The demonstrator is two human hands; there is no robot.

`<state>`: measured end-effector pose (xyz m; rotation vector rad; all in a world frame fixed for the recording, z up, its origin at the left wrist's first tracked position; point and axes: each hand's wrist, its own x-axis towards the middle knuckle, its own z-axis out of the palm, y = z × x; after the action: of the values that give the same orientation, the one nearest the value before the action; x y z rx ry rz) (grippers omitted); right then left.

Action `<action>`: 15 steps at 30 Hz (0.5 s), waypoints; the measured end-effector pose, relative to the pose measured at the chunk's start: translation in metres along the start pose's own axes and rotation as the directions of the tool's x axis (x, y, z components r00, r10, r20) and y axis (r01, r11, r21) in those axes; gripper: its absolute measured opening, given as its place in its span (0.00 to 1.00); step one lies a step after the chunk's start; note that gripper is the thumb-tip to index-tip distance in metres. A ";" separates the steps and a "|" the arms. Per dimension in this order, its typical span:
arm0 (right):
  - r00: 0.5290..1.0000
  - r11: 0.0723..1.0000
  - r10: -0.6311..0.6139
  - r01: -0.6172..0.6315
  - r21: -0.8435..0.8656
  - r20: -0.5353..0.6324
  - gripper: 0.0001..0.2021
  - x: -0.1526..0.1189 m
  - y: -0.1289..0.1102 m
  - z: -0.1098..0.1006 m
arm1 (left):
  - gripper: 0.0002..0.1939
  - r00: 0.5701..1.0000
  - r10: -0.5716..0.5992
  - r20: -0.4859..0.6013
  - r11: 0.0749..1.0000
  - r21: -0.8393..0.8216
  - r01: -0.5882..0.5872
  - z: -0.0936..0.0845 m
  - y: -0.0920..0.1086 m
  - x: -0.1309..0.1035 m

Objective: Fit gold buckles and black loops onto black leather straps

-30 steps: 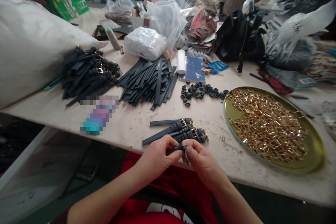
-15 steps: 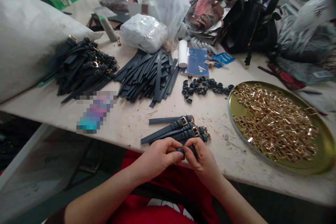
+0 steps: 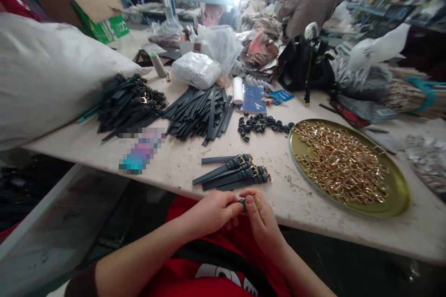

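Both my hands meet at the table's front edge around one black strap [image 3: 243, 203] with a gold buckle [image 3: 258, 202]. My left hand [image 3: 218, 211] pinches the strap from the left. My right hand [image 3: 259, 218] is closed around the buckle end, and the fingers hide most of the piece. Just beyond them lies a small group of buckled straps [image 3: 226, 176], their gold buckles toward the right. Farther back are a heap of black strips [image 3: 198, 113], a scatter of small black loops [image 3: 261, 124] and, at left, a pile of buckled straps [image 3: 128, 102].
A round gold tray [image 3: 400, 199] full of gold buckles [image 3: 341, 162] stands at right. A white roll [image 3: 237, 91] and a blue booklet [image 3: 254, 99] lie behind the loops. A big white sack [image 3: 52, 79] bulges at left. A person [image 3: 310, 4] is in the background.
The head view has tilted up, bringing shelves and people in the background into sight. My hands stay together on the strap, with the fingers slightly shifted.
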<state>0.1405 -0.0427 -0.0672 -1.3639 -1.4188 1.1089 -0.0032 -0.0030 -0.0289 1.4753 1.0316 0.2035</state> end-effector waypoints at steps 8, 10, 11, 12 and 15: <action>0.963 0.787 -0.268 0.216 -0.577 -0.006 0.17 0.059 0.010 -0.022 | 0.14 0.887 0.356 -0.293 0.733 0.676 -0.071 -0.021 0.002 0.027; 0.938 0.650 -0.347 0.259 -0.714 0.025 0.15 0.083 0.015 -0.026 | 0.12 0.839 0.391 -0.378 0.699 0.715 -0.004 -0.033 0.000 0.036; 0.928 0.612 -0.369 0.279 -0.740 0.045 0.15 0.091 0.018 -0.027 | 0.11 0.817 0.402 -0.414 0.692 0.721 0.024 -0.041 -0.001 0.040; 0.922 0.594 -0.382 0.295 -0.749 0.060 0.14 0.097 0.022 -0.026 | 0.11 0.796 0.406 -0.449 0.690 0.721 0.054 -0.051 -0.002 0.044; 0.912 0.561 -0.403 0.311 -0.767 0.075 0.15 0.103 0.030 -0.020 | 0.11 0.717 0.387 -0.580 0.702 0.690 0.179 -0.084 -0.003 0.059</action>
<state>0.1628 0.0610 -0.0918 -1.5413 -2.0931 0.0947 -0.0264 0.0965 -0.0384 2.2731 1.7730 0.5303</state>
